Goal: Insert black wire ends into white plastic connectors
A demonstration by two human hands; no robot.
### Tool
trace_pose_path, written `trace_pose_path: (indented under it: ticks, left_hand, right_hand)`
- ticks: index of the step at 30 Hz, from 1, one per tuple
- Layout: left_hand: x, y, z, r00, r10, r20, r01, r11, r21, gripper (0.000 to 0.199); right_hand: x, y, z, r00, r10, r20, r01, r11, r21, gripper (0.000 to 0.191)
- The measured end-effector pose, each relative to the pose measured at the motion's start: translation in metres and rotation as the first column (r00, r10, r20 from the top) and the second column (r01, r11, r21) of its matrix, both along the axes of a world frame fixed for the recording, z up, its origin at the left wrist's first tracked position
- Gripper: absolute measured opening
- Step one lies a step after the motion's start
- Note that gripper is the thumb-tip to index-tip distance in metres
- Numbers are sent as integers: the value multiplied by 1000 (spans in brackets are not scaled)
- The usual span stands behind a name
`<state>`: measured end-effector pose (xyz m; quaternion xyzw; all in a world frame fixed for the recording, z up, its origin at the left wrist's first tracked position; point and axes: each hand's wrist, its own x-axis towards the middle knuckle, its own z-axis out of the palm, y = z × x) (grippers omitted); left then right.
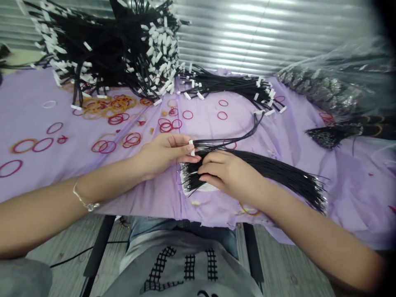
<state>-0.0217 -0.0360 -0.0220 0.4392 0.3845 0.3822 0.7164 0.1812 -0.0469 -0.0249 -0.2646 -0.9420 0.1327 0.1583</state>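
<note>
On a lilac cloth point(27, 95) scattered with red and orange rubber bands point(116, 119), the left hand point(163, 153) sits near centre, thumb and forefinger closed in a firm pinch on a few white-tipped black wires point(222, 142), keeping their ends gathered and raised. Just right, the right hand point(230, 171) lies with fingers curled over a thick bundle of black wires point(278, 169), pinning it to the cloth. A heap of white-tagged black wires point(114, 49) rises far left, and a clear plastic bag point(328, 78) lies far right.
</note>
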Motion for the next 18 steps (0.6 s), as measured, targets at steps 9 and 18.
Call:
trace_pose_path:
  ticks: [9, 18]
  left_hand:
    - [-1, 1, 0, 996, -64, 66, 66, 997, -36, 9]
    - [-2, 4, -1, 999, -28, 32, 29, 999, -20, 6]
  right_hand:
    - [-3, 0, -1, 993, -64, -97, 51, 990, -130, 15]
    - [-1, -4, 5, 971, -68, -228, 45, 994, -103, 15]
